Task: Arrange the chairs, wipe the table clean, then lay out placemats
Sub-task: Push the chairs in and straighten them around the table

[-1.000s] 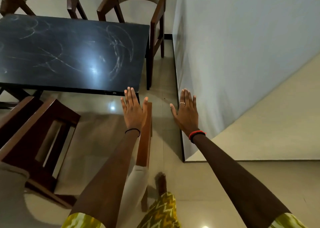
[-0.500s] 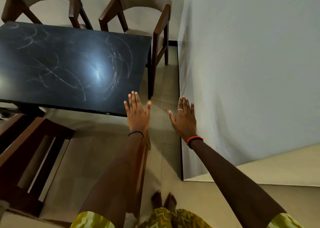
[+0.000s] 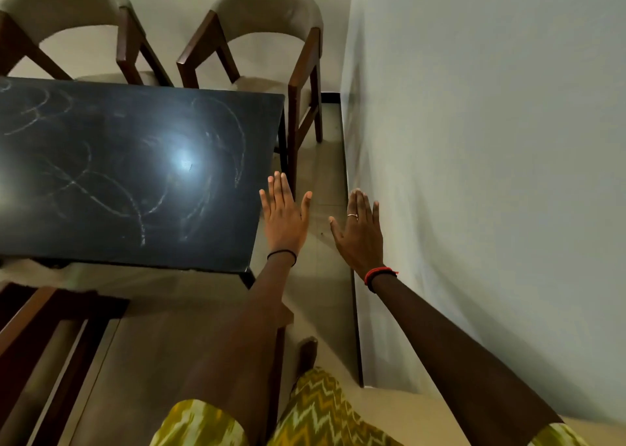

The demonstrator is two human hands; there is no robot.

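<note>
1. We are reaching both arms forward, and neither hand is holding anything.
2. We are holding our left hand (image 3: 284, 218) flat, palm down. Its fingers are straight and close together, with the thumb angled out. It is hovering at the right-hand edge of the table (image 3: 135, 174), and we cannot tell whether it is touching that edge.
3. We are holding our right hand (image 3: 359, 232) flat too, fingers straight and slightly spread, just beside the grey wall (image 3: 474, 174). We cannot tell whether the fingertips are touching it.
4. A thin black band (image 3: 283, 253) is circling the left wrist and a red band (image 3: 379, 273) the right. A ring (image 3: 352, 215) is sitting on one right-hand finger.
5. The table is standing to our left, its black top showing pale, chalky swirls and a bright spot of glare.
6. Two wooden-framed seats with curved beige backs are standing at the table's far side. These are the far left chair (image 3: 67, 8) and the far right chair (image 3: 271, 21), which is near the wall with its seat partly under the tabletop.
7. A near chair (image 3: 44, 344) of dark wood is sitting at lower left, just off the table's near edge.
8. The tiled floor (image 3: 321, 161) is running between table and wall, with a black skirting strip (image 3: 354, 310) along the wall's foot.
9. Our yellow-green zigzag clothing (image 3: 315, 411) is filling the bottom edge, and one foot (image 3: 306, 354) is showing just above it.
</note>
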